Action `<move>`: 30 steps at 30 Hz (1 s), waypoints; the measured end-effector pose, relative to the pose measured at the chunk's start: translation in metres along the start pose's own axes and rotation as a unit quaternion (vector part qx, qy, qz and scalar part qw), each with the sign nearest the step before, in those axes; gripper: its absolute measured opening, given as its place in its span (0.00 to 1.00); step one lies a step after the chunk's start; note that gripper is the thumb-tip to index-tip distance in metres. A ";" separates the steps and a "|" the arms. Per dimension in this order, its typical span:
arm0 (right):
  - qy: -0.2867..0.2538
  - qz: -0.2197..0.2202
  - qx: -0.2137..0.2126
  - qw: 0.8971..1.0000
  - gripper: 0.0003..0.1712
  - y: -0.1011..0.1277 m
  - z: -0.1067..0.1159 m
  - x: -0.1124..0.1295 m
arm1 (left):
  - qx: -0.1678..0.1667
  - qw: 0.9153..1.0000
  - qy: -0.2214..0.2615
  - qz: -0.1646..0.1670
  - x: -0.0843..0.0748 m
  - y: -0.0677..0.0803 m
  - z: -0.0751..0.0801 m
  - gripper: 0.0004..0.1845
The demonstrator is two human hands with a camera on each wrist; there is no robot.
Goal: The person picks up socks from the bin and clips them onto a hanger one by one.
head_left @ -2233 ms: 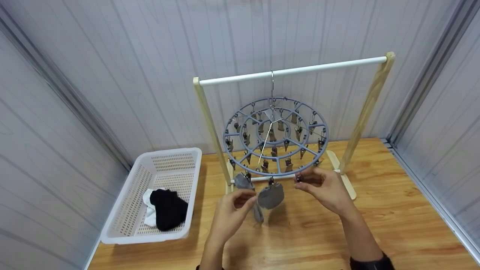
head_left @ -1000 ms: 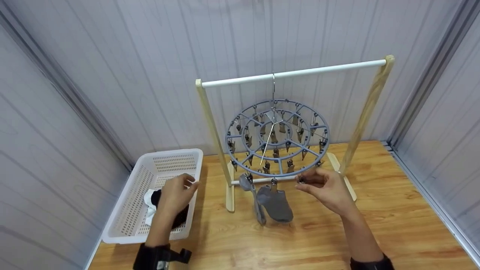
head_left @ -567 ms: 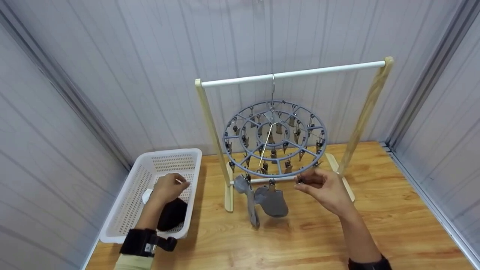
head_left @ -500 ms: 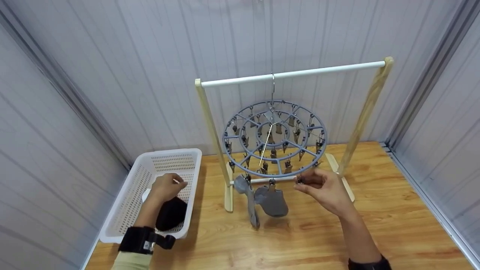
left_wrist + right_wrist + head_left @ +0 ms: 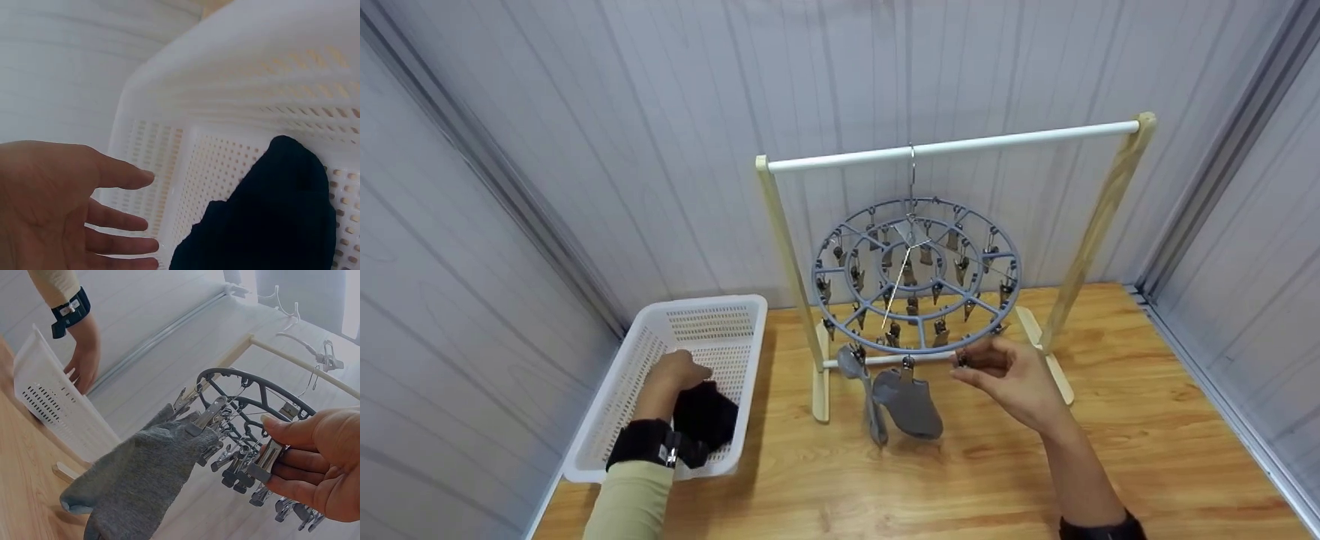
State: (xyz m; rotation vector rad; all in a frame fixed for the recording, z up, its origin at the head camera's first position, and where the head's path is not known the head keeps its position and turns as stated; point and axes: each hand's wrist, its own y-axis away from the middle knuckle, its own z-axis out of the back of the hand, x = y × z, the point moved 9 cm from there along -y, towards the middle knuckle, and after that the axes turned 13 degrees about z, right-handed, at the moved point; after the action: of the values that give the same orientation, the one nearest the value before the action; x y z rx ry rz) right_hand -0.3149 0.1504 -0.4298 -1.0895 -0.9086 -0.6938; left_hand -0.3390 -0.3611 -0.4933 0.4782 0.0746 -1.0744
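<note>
Down in the white basket at the table's near left corner lies the black sock, a crumpled lump with no clear long axis or pointing end. The left hand hangs just over it, fingers spread and nearly straight, gripping nothing. Whether they already touch the cloth, I cannot tell.

Toward the middle of the table, the right hand pinches one clip on the near rim of the round grey clip hanger, thumb and fingers squeezed round it. Two grey socks dangle from neighbouring clips, long axes near vertical, toes down. The hanger hangs by its hook from the white rail of the wooden rack.

Risk, as I judge it: the hanger swings freely, so a tug from the pinching hand could tilt it and shake the grey socks loose. A loose grab in the basket might also gather anything lying hidden under the sock.
</note>
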 end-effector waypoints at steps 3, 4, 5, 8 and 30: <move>0.006 0.002 0.000 1.000 0.15 0.000 0.000 0.001 | 0.018 1.000 0.007 0.009 0.003 -0.004 -0.004 0.23; 0.009 0.000 -0.002 1.000 0.15 0.000 0.000 0.001 | 0.022 1.000 0.010 0.010 0.005 -0.005 -0.005 0.23; 0.014 0.000 -0.002 1.000 0.15 0.000 0.000 0.001 | 0.025 0.999 0.019 0.013 0.006 -0.006 -0.005 0.22; 0.017 -0.006 -0.002 1.000 0.14 0.000 0.000 0.001 | 0.036 0.998 0.055 0.019 0.012 -0.006 -0.006 0.19; -0.001 -0.006 -0.002 1.000 0.15 0.002 0.000 -0.001 | 0.094 0.991 0.083 0.053 0.030 -0.013 -0.023 0.23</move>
State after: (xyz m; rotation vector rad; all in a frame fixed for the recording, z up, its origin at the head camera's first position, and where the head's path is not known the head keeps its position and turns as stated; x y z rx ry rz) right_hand -0.3135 0.1511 -0.4316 -1.0890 -0.9170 -0.7057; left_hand -0.3320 -0.3810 -0.5270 0.7339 0.0947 -0.9403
